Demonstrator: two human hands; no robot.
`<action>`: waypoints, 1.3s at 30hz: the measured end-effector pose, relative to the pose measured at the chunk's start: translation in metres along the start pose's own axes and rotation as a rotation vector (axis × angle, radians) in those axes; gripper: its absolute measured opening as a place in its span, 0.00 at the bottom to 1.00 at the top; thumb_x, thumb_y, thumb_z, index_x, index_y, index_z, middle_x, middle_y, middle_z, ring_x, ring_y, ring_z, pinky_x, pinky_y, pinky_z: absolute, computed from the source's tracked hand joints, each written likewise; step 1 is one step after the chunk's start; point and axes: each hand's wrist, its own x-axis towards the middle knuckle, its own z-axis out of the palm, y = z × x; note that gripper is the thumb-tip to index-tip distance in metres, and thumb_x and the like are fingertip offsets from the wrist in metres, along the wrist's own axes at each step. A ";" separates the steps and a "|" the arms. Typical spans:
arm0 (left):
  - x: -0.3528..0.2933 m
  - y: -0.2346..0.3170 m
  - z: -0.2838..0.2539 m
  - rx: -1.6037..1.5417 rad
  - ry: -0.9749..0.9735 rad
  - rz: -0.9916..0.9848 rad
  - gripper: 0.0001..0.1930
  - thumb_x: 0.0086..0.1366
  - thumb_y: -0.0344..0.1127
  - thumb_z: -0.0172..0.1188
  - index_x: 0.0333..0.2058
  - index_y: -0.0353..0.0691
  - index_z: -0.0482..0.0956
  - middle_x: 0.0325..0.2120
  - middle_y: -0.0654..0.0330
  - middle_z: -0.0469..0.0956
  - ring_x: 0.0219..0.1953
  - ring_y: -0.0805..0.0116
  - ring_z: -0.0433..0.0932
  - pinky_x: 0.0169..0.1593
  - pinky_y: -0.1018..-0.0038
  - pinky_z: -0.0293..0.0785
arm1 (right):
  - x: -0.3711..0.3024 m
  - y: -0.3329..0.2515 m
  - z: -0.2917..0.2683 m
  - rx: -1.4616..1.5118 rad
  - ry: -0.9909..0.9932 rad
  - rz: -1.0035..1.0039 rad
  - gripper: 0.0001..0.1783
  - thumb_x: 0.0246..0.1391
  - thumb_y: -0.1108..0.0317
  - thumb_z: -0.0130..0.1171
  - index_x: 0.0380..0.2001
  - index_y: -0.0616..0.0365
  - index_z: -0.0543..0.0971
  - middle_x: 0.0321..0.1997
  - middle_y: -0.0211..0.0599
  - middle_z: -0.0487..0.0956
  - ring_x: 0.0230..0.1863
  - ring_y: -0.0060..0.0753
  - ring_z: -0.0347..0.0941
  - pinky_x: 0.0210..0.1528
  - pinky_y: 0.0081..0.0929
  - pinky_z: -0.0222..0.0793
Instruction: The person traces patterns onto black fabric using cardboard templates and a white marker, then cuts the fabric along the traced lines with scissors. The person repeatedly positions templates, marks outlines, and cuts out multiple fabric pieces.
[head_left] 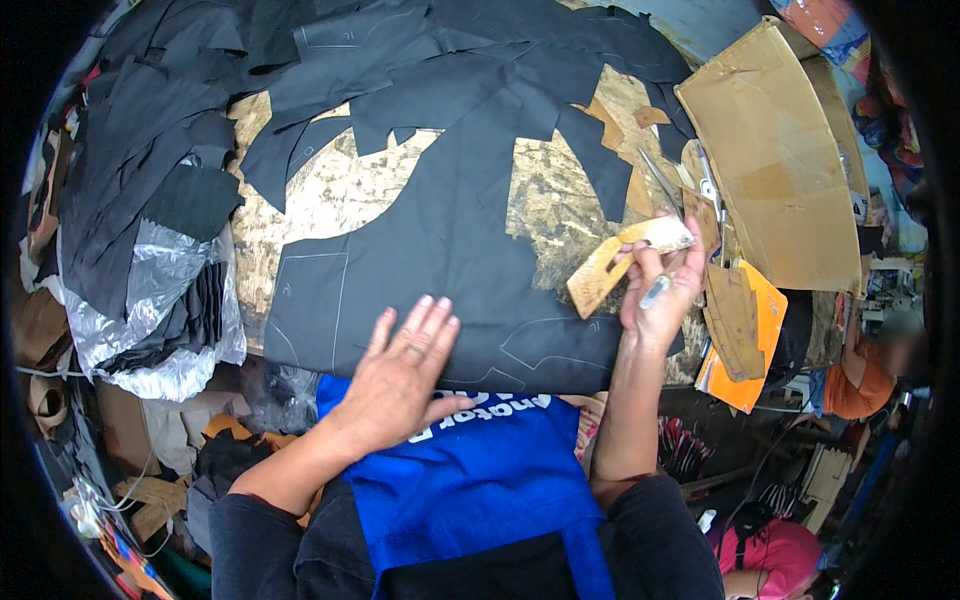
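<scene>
Black cloth lies over the table, with thin white outlines drawn on it. My left hand rests flat on its near edge, fingers stretched out, a ring on one of them. Above the cloth's right side, my right hand is closed on a tan cardboard pattern piece with cut-out slots. A slim pen-like tool, its pale rounded end showing, is also held in that hand; its tip is hidden.
Scissors lie beyond my right hand. A brown pattern piece rests on an orange sheet at the right, below a large cardboard panel. Plastic-wrapped black cloth sits left. Two people are at the far right.
</scene>
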 end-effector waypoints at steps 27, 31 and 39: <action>-0.033 -0.091 -0.053 -0.440 0.466 -0.776 0.24 0.38 0.35 0.74 0.38 0.34 0.81 0.18 0.64 0.69 0.20 0.72 0.70 0.29 0.75 0.67 | -0.073 0.030 0.049 0.081 -0.149 0.164 0.20 0.55 0.83 0.51 0.50 0.61 0.63 0.49 0.46 0.71 0.47 0.45 0.75 0.40 0.34 0.80; -0.014 -0.103 -0.049 -0.308 0.568 -0.569 0.14 0.42 0.32 0.71 0.29 0.34 0.81 0.19 0.58 0.72 0.23 0.68 0.72 0.30 0.73 0.68 | -0.075 0.045 0.056 -0.056 -0.185 0.066 0.17 0.55 0.81 0.54 0.46 0.63 0.65 0.45 0.45 0.73 0.46 0.39 0.75 0.42 0.31 0.79; 0.014 -0.134 -0.077 -0.946 0.405 -0.515 0.34 0.44 0.19 0.68 0.53 0.37 0.70 0.32 0.63 0.75 0.31 0.79 0.74 0.36 0.82 0.72 | -0.040 0.050 0.039 -0.266 -0.138 -0.155 0.16 0.53 0.81 0.56 0.44 0.63 0.66 0.44 0.41 0.73 0.45 0.33 0.75 0.48 0.26 0.73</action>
